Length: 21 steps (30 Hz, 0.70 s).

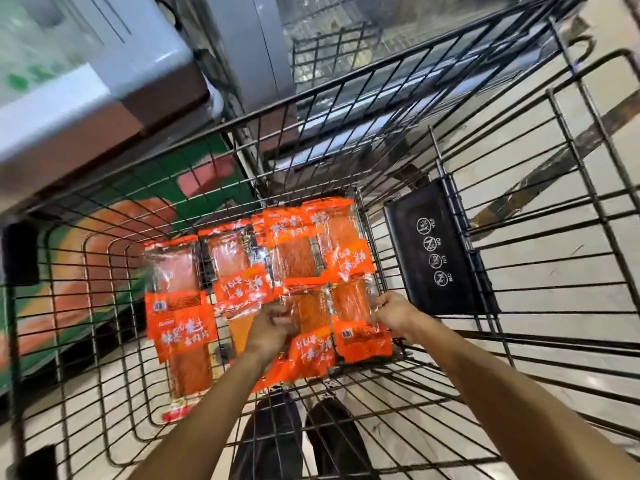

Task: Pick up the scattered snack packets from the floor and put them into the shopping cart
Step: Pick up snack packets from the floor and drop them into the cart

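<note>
Snack packets (263,282): orange and clear, lying flat in overlapping rows on the wire floor of the cart, spreading out beyond and to both sides of the two hands.
Shopping cart (346,81): black wire basket, seen from above, walls rising around the packets and both forearms reaching in over the near rim.
Left hand (273,329): resting down on the pile, fingers curling onto the clear film of a middle packet (311,310); whether it is pinching the film or only pressing on it, I cannot tell.
Right hand (394,315): fingertips closing on the far right edge of the rightmost near packet (360,323), which is lying on the cart floor just left of this hand.
Between the hands: the two near packets are sitting side by side, edges overlapping.
Left of the left hand: a long packet (183,306) is lying apart from the grip, near the cart's left wall.
Right of the right hand: a black plastic flap (440,251) with white symbols is hanging on the wire panel.
Below the forearms: dark trousers (273,445) are showing through the mesh, over pale floor tiles (554,317).
</note>
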Motion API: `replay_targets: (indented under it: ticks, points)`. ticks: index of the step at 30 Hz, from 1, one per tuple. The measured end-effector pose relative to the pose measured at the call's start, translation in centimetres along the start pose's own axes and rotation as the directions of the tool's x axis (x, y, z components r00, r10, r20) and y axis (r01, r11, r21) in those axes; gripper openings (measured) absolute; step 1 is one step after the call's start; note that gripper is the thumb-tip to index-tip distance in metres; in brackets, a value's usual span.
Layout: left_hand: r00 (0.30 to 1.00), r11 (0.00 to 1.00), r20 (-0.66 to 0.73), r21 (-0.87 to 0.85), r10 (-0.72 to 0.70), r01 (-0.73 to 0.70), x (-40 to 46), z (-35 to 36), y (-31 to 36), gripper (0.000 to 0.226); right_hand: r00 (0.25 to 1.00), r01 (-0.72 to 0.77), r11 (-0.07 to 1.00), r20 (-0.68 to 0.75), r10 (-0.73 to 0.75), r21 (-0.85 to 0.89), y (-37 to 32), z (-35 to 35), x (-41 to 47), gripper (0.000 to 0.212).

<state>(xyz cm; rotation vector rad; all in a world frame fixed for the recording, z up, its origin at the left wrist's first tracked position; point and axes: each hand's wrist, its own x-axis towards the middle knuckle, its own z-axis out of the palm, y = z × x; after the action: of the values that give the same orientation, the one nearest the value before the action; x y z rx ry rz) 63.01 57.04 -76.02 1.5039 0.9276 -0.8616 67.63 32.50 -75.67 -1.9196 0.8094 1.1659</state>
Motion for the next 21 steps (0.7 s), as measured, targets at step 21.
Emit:
replay_targets:
  ticks: [21]
  points:
    - [0.779, 0.324, -0.033, 0.920, 0.626, -0.221, -17.6, -5.5, 19.4, 0.109, 0.845, 0.394, 0.787, -0.149, -0.514, -0.475, -13.2, -8.0, -18.0, 0.094]
